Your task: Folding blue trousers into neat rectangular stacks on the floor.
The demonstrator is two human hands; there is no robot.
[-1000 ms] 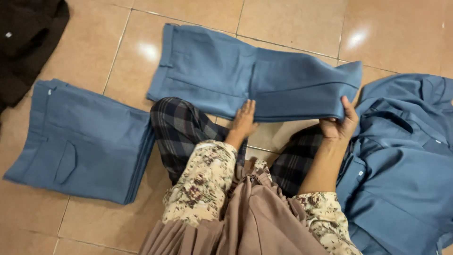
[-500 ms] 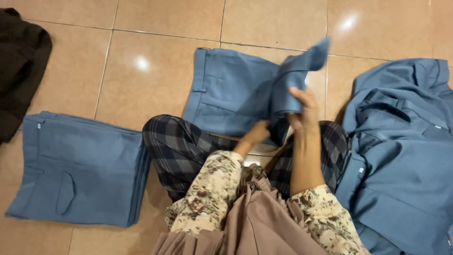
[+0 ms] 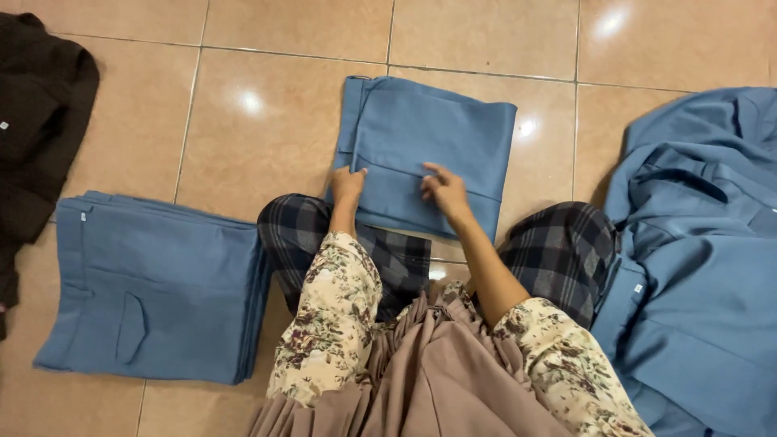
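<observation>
A pair of blue trousers [image 3: 429, 137] lies folded into a compact rectangle on the tiled floor in front of my crossed legs in dark checked fabric. My left hand [image 3: 348, 184] rests flat on its near left edge. My right hand [image 3: 443, 190] presses on the near middle of the fold, fingers spread. Neither hand grips the cloth. Floral sleeves cover both my forearms.
A stack of folded blue trousers [image 3: 154, 299] sits on the floor at my left. A heap of loose blue garments [image 3: 696, 283] lies at my right. A dark brown garment [image 3: 36, 121] lies at the far left on the beige tiles [image 3: 259, 137].
My right hand carried the trouser legs' right end over to the left, folding the long trousers in half. Both hands now lie on the folded piece.
</observation>
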